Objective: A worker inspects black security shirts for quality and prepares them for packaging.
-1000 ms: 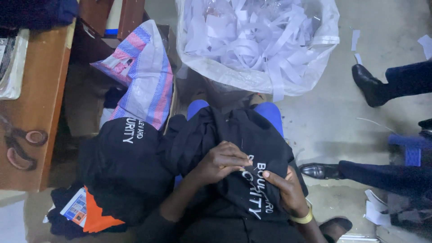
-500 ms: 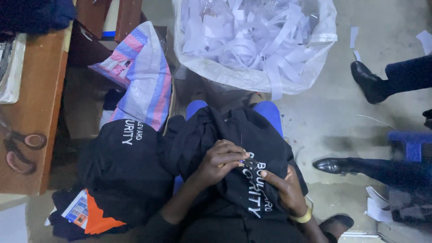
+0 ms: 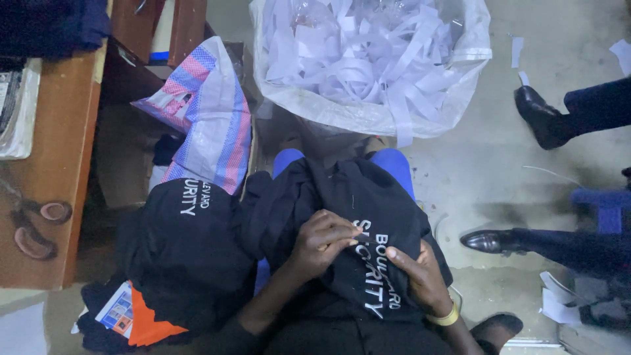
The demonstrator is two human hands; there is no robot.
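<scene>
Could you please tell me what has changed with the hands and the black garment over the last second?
Very little: the left hand stays pinched on the black garment at its white lettering, and the right hand still presses it flat on the lap. A nearby person's black shoe has shifted slightly.

Single head-worn view, looking steeply down, close over the lap, floor beyond

We noted a grey concrete floor (image 3: 460, 164) carrying a white sack of paper strips (image 3: 371, 59), scattered paper scraps (image 3: 559, 299) and a pile of dark garments (image 3: 177, 263). Scissors (image 3: 33, 223) lay on the wooden table (image 3: 56, 164).
</scene>
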